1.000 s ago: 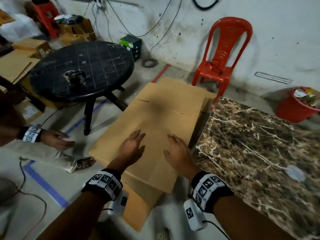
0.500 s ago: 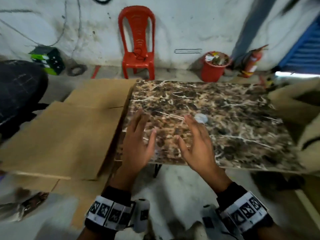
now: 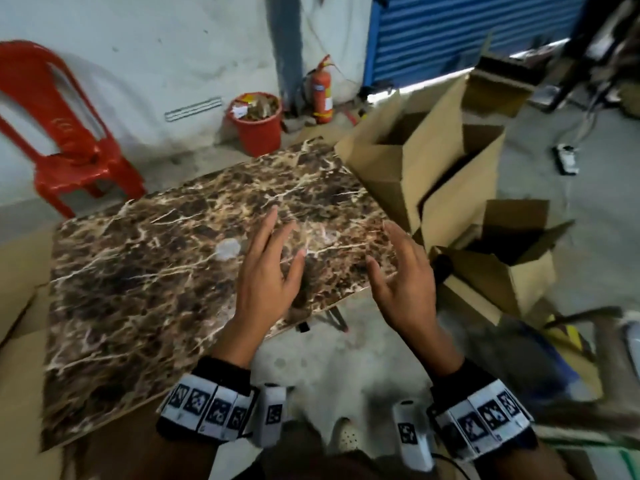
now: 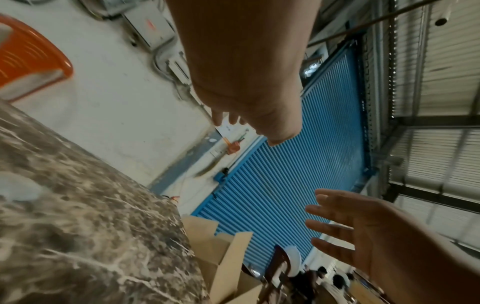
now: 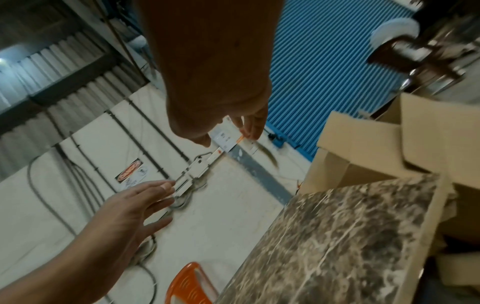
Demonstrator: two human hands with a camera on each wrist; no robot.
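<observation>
I have both hands bare and holding nothing. The left hand (image 3: 266, 275) is spread wide, fingers straight and apart, palm down above the near right part of the brown marble-patterned rectangular tabletop (image 3: 145, 278). The wrist views show it held clear of the surface, not resting on it. The right hand (image 3: 405, 282) is just beside it, also wide, with the palm turned inward toward the left hand and the fingers loosely fanned. It hangs over the tabletop's right edge near the front corner, and I see no contact there either. A small pale round patch (image 3: 227, 248) sits on the tabletop just left of the left fingertips. Just beyond the right edge stands a cluster of open brown cardboard boxes (image 3: 408, 174), flaps up, with a smaller open cardboard box (image 3: 509, 282) on the floor near the right hand. Flat cardboard sheets (image 3: 20, 375) lie along the left side. By the far wall are a red plastic chair (image 3: 69, 147), a red plastic bucket (image 3: 261, 128) filled with scraps, a red fire extinguisher (image 3: 320, 90) and a blue ribbed roller shutter (image 3: 467, 32).
</observation>
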